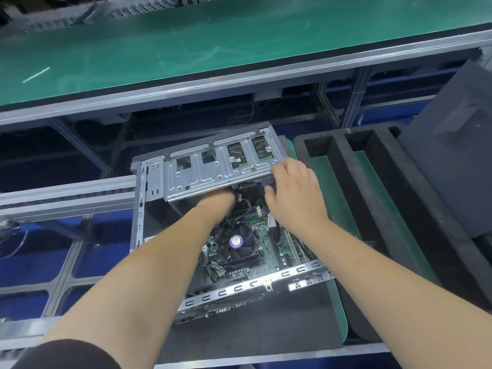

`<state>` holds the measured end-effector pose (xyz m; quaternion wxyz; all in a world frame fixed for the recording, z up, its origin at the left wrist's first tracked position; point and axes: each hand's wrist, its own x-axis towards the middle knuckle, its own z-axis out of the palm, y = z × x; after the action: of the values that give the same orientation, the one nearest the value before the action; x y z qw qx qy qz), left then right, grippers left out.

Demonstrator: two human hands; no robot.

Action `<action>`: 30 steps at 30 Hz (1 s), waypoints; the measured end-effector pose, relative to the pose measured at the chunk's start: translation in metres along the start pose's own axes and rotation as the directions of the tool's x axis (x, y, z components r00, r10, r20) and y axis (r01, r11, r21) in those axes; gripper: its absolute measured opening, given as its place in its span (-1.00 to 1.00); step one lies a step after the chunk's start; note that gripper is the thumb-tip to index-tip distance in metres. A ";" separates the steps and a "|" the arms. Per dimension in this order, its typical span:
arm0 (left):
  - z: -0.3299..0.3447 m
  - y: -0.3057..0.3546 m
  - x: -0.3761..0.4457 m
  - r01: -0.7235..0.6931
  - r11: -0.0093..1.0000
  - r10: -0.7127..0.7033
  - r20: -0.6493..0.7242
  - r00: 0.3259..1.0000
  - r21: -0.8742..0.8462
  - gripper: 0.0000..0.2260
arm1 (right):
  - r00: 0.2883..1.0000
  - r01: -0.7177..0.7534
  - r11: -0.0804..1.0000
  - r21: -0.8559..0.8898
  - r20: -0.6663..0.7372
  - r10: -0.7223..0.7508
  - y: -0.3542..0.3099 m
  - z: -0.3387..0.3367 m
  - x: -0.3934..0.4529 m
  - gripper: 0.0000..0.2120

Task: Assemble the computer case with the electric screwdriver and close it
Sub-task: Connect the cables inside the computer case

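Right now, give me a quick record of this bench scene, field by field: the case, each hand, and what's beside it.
case: open grey metal computer case lying on its side, motherboard exposed
drive cage: silver perforated metal drive cage tilted up over the far end
fan: black square cooler fan with purple label on the board
left hand: reaching under the cage, fingers hidden
right hand: at the cage's right corner, fingers curled on a dark connector
right of case: black foam tray
screwdriver: not in view

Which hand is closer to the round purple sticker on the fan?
Left. The left hand, partly hidden under the drive cage, is just above the sticker; the right hand is farther, up-right.
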<state>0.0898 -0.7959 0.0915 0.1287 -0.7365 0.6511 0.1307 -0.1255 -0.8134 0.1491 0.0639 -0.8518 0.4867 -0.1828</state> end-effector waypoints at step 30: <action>0.000 0.007 0.013 -0.014 0.996 0.015 -0.010 1.000 0.083 -0.75 | 0.929 0.341 0.913 -0.224 0.231 -0.290 -0.005 0.000 -0.005 -0.49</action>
<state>0.0841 -0.8088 0.0870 0.1550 -0.7265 0.6618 0.1006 -0.1234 -0.8068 0.1494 -0.0321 -0.9340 0.3532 -0.0419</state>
